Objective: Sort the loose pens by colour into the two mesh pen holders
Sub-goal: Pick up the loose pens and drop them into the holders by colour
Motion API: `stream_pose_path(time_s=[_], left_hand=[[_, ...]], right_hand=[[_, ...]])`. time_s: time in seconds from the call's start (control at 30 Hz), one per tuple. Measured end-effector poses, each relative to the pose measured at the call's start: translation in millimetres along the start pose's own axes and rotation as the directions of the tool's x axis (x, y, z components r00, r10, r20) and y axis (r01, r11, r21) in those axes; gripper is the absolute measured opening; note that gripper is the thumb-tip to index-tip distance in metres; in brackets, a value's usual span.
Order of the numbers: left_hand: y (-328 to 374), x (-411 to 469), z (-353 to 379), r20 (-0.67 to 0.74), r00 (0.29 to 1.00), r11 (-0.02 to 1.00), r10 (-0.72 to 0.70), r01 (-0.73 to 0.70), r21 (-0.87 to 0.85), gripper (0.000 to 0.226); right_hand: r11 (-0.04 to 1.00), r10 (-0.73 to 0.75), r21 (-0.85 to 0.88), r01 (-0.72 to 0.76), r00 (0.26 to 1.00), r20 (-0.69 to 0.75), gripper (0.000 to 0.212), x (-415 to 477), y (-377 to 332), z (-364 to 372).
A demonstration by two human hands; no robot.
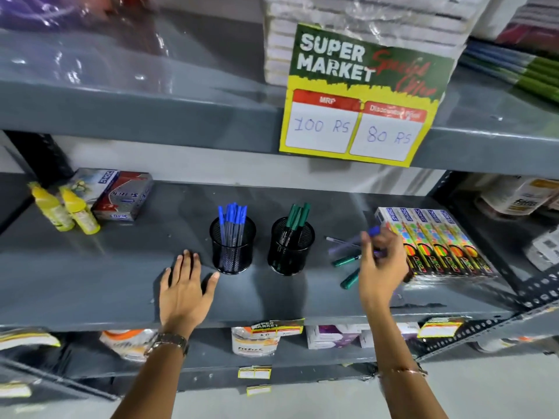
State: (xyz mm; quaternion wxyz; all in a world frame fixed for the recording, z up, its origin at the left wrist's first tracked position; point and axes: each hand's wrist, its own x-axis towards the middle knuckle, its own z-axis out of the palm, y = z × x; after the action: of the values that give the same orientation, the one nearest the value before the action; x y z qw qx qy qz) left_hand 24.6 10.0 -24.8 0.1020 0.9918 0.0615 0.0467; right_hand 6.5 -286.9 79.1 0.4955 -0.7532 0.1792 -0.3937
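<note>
Right of centre, the right hand [381, 264] grips a blue pen [374, 231] (blurry); the left hand [184, 287] lies open on the shelf [90, 267].

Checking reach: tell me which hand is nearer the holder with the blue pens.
Left. The left hand lies flat on the shelf just beside the blue-pen holder; the right hand is beyond the green-pen holder, among the loose pens.

The grey painted-metal shelf [90, 267] looked smooth and faintly glossy; two black wire-mesh pen holders [232, 246] [291, 247] were matt, the colourful cardboard boxes [438, 240] at its right edge shiny.
</note>
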Motion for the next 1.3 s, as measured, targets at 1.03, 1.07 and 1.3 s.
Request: stream_pose_path(time_s=[1.03, 1.07, 1.3], left_hand=[[-1.7, 3.1, 6.9, -0.024, 0.999, 0.999, -0.023, 0.022, -0.032, 0.082], [-1.6, 3.4, 6.8, -0.025, 0.999, 0.999, -0.023, 0.022, -0.031, 0.082], [-0.4, 2.2, 4.2, -0.027, 0.999, 0.999, -0.028, 0.027, -0.018, 0.085]], right_hand=[[0.631, 0.251, -0.766, 0.125, 0.901, 0.353, 0.035, 63.9, 104.3, -2.4], [0.626, 0.241, -0.765, 0.148, 0.897, 0.371, 0.032, 66.1, 107.9, -2.5], [0.840, 0.072, -0.527, 0.125, 0.939, 0.337, 0.020, 71.1, 80.6, 0.2]])
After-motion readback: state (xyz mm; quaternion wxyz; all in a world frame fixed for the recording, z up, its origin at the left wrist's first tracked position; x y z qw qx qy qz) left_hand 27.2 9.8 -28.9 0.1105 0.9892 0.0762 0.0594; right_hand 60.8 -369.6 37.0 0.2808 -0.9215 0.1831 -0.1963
